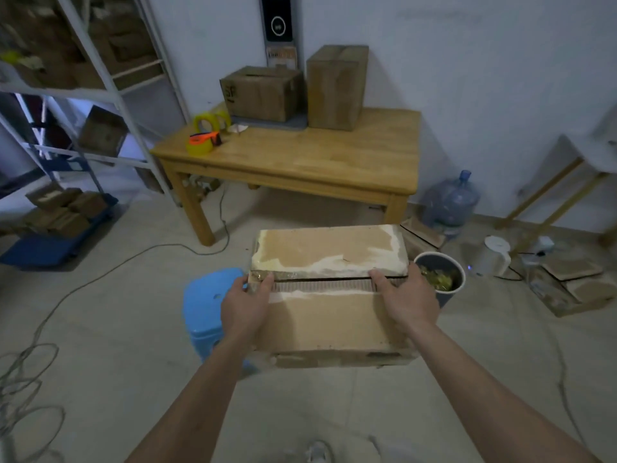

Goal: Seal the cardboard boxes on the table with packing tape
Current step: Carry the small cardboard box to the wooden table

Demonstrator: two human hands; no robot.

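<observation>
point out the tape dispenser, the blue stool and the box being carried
tape dispenser (202,139), head view, on its orange handle, on the table.
blue stool (207,297), head view, on its seat top, left of the box.
carried box (325,324), head view, on its near top flap, between the hands.

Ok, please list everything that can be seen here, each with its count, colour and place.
held box: 1, brown with white patches, carried in front of the person above the floor, top seam open
boxes on the table: 2, brown, at the back edge by the wall
table: 1, light wood, against the wall
tape rolls: about 3, yellow, on the table's left corner, one with an orange dispenser
stool: 1, blue, on the floor left of the held box
bin: 1, dark, on the floor right of the held box
water bottle: 1, blue, on the floor by the table leg
shelf rack: 1, white, at left, holding brown boxes
left hand: grips the box's left side
right hand: grips the box's right side
</observation>
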